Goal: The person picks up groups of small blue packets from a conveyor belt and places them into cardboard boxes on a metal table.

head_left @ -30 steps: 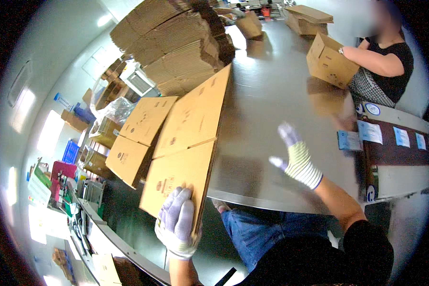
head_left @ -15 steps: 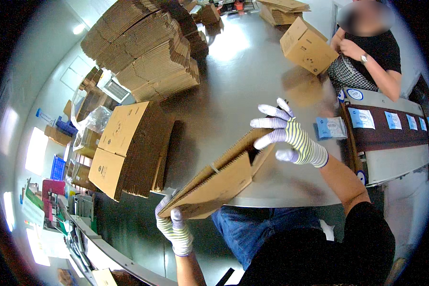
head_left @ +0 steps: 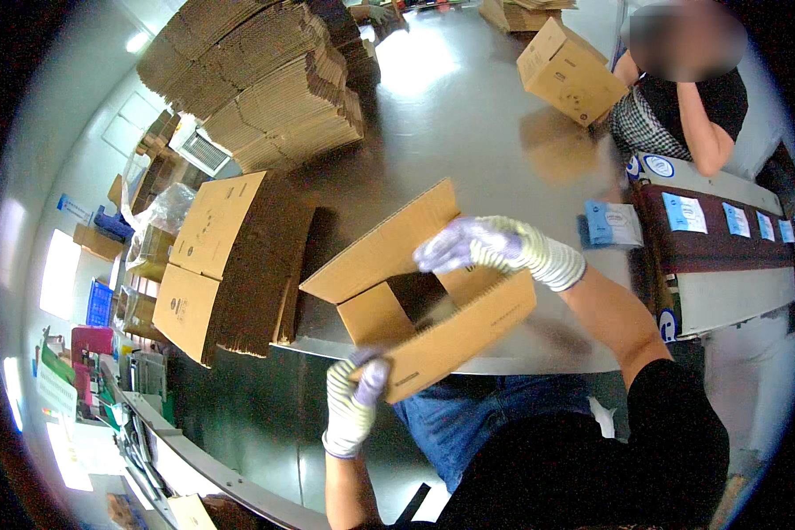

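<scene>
A brown cardboard box [head_left: 459,340] stands opened out in front of me, its long flaps spread and a dark gap showing inside. My left hand [head_left: 352,408], in a striped knit glove, is closed on the left corner of the near flap, thumb on top. Above the right end of the opening is my right hand [head_left: 508,247], gloved the same way. Its fingers stretch leftward over the right short flap and are slightly blurred; whether they press on it I cannot tell.
Folded cartons [head_left: 212,256] lean in a stack at left, with a taller pile [head_left: 283,106] behind. Across the metal table [head_left: 468,150], a formed carton [head_left: 570,75] sits near a seated person. A blue-white packet [head_left: 614,224] lies by a conveyor [head_left: 724,230] carrying several more packets.
The flattened carton has been opened into a box shape with its flaps apart. My right hand moved left and down over its opening; my left hand shifted slightly right. The seated person raised an arm.
</scene>
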The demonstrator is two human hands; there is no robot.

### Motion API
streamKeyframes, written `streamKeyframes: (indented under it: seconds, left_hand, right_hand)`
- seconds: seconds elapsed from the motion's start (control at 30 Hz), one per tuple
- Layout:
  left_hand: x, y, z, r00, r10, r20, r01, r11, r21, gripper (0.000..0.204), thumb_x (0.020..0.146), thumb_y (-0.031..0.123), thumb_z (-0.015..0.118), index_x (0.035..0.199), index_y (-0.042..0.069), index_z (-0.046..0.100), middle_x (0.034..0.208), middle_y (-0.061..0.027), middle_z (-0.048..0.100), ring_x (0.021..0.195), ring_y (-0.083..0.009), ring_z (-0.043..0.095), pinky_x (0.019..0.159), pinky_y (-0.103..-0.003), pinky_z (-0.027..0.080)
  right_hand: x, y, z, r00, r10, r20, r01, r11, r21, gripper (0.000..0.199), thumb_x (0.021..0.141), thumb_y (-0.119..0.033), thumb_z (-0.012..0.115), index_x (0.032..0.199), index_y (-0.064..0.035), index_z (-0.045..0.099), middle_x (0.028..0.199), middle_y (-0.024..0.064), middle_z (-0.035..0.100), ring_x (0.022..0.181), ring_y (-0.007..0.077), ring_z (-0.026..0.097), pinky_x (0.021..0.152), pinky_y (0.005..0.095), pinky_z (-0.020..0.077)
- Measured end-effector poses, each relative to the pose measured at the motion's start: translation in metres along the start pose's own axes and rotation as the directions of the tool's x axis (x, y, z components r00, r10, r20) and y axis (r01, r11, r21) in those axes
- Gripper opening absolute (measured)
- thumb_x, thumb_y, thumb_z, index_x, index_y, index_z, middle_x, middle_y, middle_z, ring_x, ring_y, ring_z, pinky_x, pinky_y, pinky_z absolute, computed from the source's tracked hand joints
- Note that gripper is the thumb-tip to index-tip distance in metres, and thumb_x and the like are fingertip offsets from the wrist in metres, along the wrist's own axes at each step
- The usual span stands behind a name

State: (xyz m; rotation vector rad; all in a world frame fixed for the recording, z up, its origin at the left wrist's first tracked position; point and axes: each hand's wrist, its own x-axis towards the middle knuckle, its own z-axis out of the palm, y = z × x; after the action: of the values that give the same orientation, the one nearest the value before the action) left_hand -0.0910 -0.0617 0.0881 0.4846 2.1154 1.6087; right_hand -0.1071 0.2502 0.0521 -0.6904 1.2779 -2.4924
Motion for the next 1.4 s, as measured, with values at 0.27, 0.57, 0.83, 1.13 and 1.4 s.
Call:
streamKeyframes:
  seconds: [0.27, 0.57, 0.83, 1.13, 1.4]
  left_hand:
    - [0.042, 0.007, 0.023, 0.785, 0.521, 0.336, -0.449, 0.104, 0.887, 0.043, 0.085, 0.004, 0.045, 0.128, 0.005, 0.05, 0.131, -0.0172, 0.052, 0.13, -0.0419, 0.039, 0.109, -0.051, 0.029]
    - [0.05, 0.015, 0.032, 0.765, 0.319, 0.56, -0.643, 0.316, 0.698, 0.031, 0.084, 0.011, 0.054, 0.113, 0.003, 0.055, 0.077, -0.0213, 0.061, 0.072, -0.0392, 0.059, 0.066, -0.047, 0.047]
    - [0.028, -0.033, -0.014, 0.759, 0.534, -0.373, -0.416, 0.838, 0.353, 0.03, 0.098, 0.022, 0.046, 0.116, -0.002, 0.052, 0.103, -0.0192, 0.062, 0.09, -0.0268, 0.062, 0.082, -0.04, 0.051]
    - [0.023, -0.163, 0.094, 0.883, 0.225, -0.412, -0.305, 0.943, -0.137, 0.058, 0.097, 0.046, 0.04, 0.14, 0.008, 0.036, 0.143, -0.0131, 0.04, 0.119, -0.0282, 0.05, 0.098, -0.047, 0.045]
    - [0.022, -0.244, 0.065, 0.974, -0.203, -0.102, 0.074, 0.71, -0.701, 0.057, 0.098, 0.049, 0.032, 0.142, 0.012, 0.034, 0.139, -0.0101, 0.046, 0.122, -0.0308, 0.047, 0.101, -0.049, 0.042]
  right_hand:
    - [-0.041, 0.011, 0.042, 0.963, -0.269, -0.009, -0.063, -0.192, -0.979, 0.031, 0.077, -0.036, 0.07, 0.099, -0.0136, 0.068, 0.128, 0.0137, 0.053, 0.129, 0.0377, 0.038, 0.108, 0.0517, 0.0318]
    - [-0.046, 0.013, 0.042, 0.947, -0.319, 0.022, 0.036, 0.038, -0.999, 0.029, 0.082, -0.033, 0.068, 0.102, -0.0129, 0.067, 0.125, 0.0133, 0.057, 0.122, 0.0334, 0.048, 0.105, 0.0445, 0.036]
    - [-0.085, 0.017, 0.053, 0.782, -0.483, -0.394, -0.29, 0.278, -0.916, 0.06, 0.081, -0.027, 0.073, 0.128, -0.0003, 0.048, 0.129, 0.0223, 0.051, 0.117, 0.0341, 0.053, 0.101, 0.0411, 0.0412]
    - [-0.026, -0.054, 0.127, 0.839, -0.507, -0.197, -0.277, -0.085, -0.957, 0.055, 0.079, -0.044, 0.069, 0.11, -0.0006, 0.054, 0.089, 0.0162, 0.065, 0.079, 0.0354, 0.065, 0.071, 0.0419, 0.0532]
    - [-0.011, 0.023, 0.09, 0.973, -0.221, -0.073, -0.146, -0.334, -0.931, 0.048, 0.084, -0.05, 0.055, 0.095, -0.0038, 0.055, 0.079, 0.0115, 0.059, 0.073, 0.0271, 0.063, 0.063, 0.0399, 0.0516]
